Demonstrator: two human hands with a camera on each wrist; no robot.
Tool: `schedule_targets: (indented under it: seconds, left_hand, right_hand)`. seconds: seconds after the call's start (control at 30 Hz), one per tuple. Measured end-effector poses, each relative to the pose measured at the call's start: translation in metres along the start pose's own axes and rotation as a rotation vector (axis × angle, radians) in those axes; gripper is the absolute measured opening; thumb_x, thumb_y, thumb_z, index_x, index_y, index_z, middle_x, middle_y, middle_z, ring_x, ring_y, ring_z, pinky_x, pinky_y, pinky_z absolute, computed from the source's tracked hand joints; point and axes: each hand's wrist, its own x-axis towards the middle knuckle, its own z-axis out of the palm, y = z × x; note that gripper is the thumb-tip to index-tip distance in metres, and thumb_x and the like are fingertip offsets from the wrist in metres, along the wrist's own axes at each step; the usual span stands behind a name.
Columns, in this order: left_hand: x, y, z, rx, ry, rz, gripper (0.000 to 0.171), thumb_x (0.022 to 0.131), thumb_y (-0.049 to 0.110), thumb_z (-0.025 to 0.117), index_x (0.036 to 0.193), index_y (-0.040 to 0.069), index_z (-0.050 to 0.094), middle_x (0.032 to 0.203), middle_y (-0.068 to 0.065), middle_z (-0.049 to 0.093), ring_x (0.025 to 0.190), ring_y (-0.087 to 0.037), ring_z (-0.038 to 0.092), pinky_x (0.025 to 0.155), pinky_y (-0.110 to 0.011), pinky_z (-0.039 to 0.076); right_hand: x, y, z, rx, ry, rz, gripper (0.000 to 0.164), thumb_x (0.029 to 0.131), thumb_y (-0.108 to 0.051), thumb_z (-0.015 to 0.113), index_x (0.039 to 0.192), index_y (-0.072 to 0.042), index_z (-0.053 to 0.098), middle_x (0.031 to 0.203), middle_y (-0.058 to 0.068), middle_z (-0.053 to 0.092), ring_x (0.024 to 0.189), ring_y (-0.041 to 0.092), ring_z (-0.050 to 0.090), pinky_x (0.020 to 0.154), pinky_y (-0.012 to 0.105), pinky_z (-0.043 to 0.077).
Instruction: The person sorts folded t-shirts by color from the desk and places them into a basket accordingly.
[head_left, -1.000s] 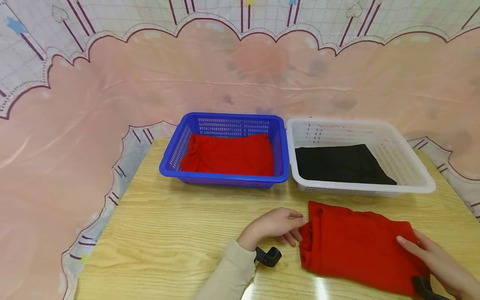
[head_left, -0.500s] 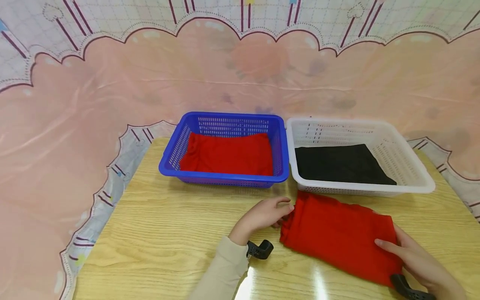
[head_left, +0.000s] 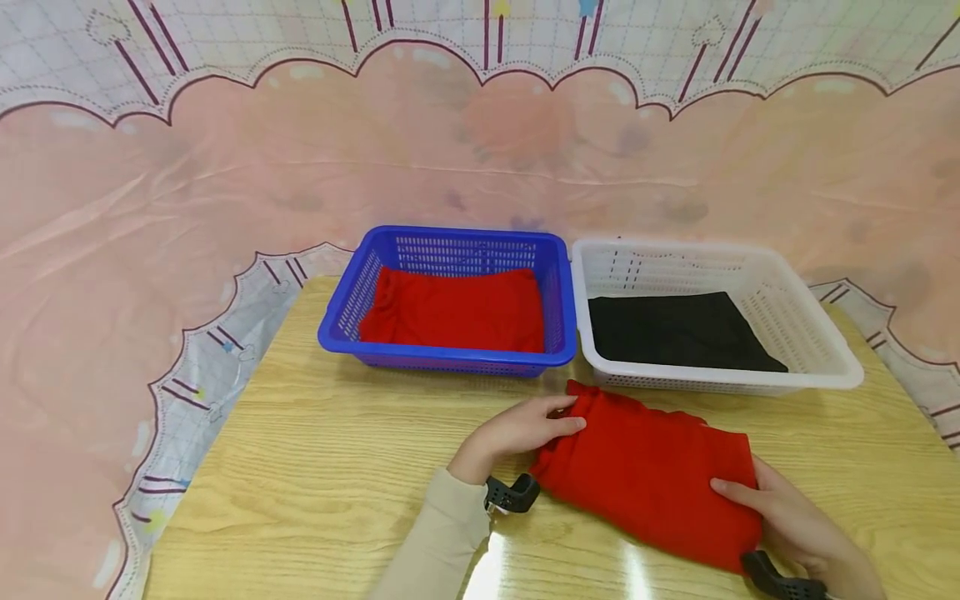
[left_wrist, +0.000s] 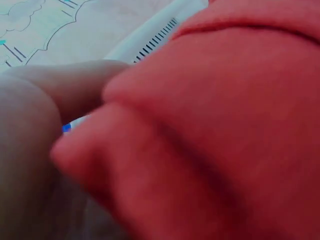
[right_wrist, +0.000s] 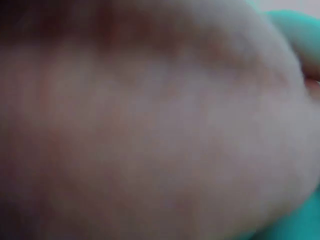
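A folded red cloth (head_left: pixel 645 467), layered and bunched at its left end, lies between my two hands in front of the baskets. My left hand (head_left: pixel 517 429) grips that bunched end, thumb over the top. In the left wrist view, a finger (left_wrist: pixel 80 82) passes behind the red folds (left_wrist: pixel 215 110). At the opposite end, my right hand (head_left: pixel 791 508) pinches the cloth, its thumb on the upper face and the other fingers mostly hidden beneath. The right wrist view is filled by blurred skin of the hand (right_wrist: pixel 160 130).
A blue basket (head_left: pixel 450 358) holding another folded red cloth (head_left: pixel 465 312) stands at the back of the wooden table (head_left: pixel 315 467). Right beside it is a white basket (head_left: pixel 817 333) with a folded black cloth (head_left: pixel 678 329). A patterned pink sheet (head_left: pixel 375 150) hangs behind them.
Both hands and the red cloth have shifted left across the table, and the cloth has turned slightly. My left hand's thumb has come over the cloth's left end. The baskets stay put.
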Motion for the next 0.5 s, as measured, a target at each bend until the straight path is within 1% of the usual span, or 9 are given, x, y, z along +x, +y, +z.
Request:
schedule_targets:
  seconds: [0.1, 0.2, 0.23, 0.3, 0.37, 0.43, 0.47, 0.5]
  left_hand:
    - [-0.002, 0.001, -0.003, 0.005, 0.004, 0.012, 0.049, 0.089, 0.037, 0.051, 0.133, 0.018, 0.044, 0.118, 0.002, 0.053, 0.101, -0.012, 0.05, 0.086, -0.028, 0.042]
    - [-0.002, 0.002, -0.004, 0.011, 0.037, 0.03, 0.046, 0.089, 0.035, 0.051, 0.131, 0.02, 0.045, 0.113, 0.003, 0.054, 0.096, -0.011, 0.051, 0.082, -0.026, 0.043]
    - [-0.002, 0.002, -0.005, 0.006, 0.047, 0.035, 0.044, 0.089, 0.035, 0.052, 0.131, 0.02, 0.046, 0.112, 0.003, 0.054, 0.094, -0.011, 0.051, 0.081, -0.026, 0.044]
    - [-0.002, 0.003, -0.006, -0.024, 0.052, 0.043, 0.042, 0.089, 0.033, 0.052, 0.129, 0.021, 0.048, 0.108, 0.004, 0.055, 0.09, -0.011, 0.053, 0.076, -0.026, 0.046]
    - [-0.003, 0.005, -0.007, -0.058, 0.044, 0.045, 0.039, 0.089, 0.032, 0.053, 0.127, 0.022, 0.049, 0.103, 0.004, 0.056, 0.086, -0.01, 0.054, 0.07, -0.025, 0.048]
    - [-0.005, 0.006, -0.009, -0.085, 0.02, 0.051, 0.038, 0.089, 0.031, 0.053, 0.126, 0.022, 0.049, 0.1, 0.003, 0.056, 0.082, -0.011, 0.055, 0.066, -0.026, 0.05]
    - [-0.006, 0.007, -0.01, -0.094, 0.004, 0.055, 0.039, 0.089, 0.031, 0.053, 0.127, 0.022, 0.049, 0.099, 0.003, 0.056, 0.081, -0.011, 0.056, 0.065, -0.026, 0.05]
    - [-0.008, 0.007, -0.012, -0.081, -0.007, 0.064, 0.041, 0.089, 0.031, 0.053, 0.128, 0.022, 0.048, 0.1, 0.003, 0.056, 0.082, -0.011, 0.056, 0.066, -0.025, 0.05]
  right_hand:
    - [0.004, 0.002, 0.005, 0.007, -0.009, -0.037, 0.04, 0.094, -0.007, 0.04, 0.13, -0.015, 0.025, 0.12, 0.001, 0.047, 0.107, 0.023, 0.05, 0.087, 0.05, 0.041]
    - [0.005, 0.003, 0.007, -0.03, 0.031, -0.067, 0.047, 0.093, -0.007, 0.043, 0.134, -0.015, 0.021, 0.124, 0.0, 0.044, 0.108, 0.019, 0.049, 0.087, 0.046, 0.042]
    - [0.005, 0.003, 0.008, -0.044, 0.041, -0.076, 0.048, 0.093, -0.007, 0.044, 0.134, -0.015, 0.021, 0.124, -0.001, 0.044, 0.108, 0.017, 0.048, 0.088, 0.044, 0.042]
    - [0.004, 0.003, 0.008, -0.036, 0.032, -0.091, 0.048, 0.093, -0.006, 0.043, 0.134, -0.016, 0.021, 0.124, -0.002, 0.045, 0.108, 0.017, 0.049, 0.087, 0.044, 0.042]
    - [0.003, 0.003, 0.008, -0.009, -0.009, -0.118, 0.046, 0.093, -0.004, 0.041, 0.133, -0.017, 0.024, 0.122, -0.001, 0.047, 0.107, 0.019, 0.051, 0.087, 0.046, 0.042]
    - [0.002, 0.003, 0.009, 0.037, -0.056, -0.144, 0.044, 0.093, -0.001, 0.038, 0.132, -0.019, 0.028, 0.12, 0.0, 0.05, 0.105, 0.022, 0.052, 0.085, 0.048, 0.043]
    - [0.002, 0.003, 0.01, 0.063, -0.079, -0.159, 0.043, 0.093, 0.0, 0.037, 0.131, -0.019, 0.029, 0.119, 0.001, 0.051, 0.105, 0.023, 0.053, 0.085, 0.049, 0.043]
    - [0.002, 0.004, 0.01, 0.083, -0.091, -0.174, 0.042, 0.093, 0.0, 0.036, 0.13, -0.019, 0.031, 0.118, 0.001, 0.052, 0.104, 0.023, 0.053, 0.084, 0.049, 0.043]
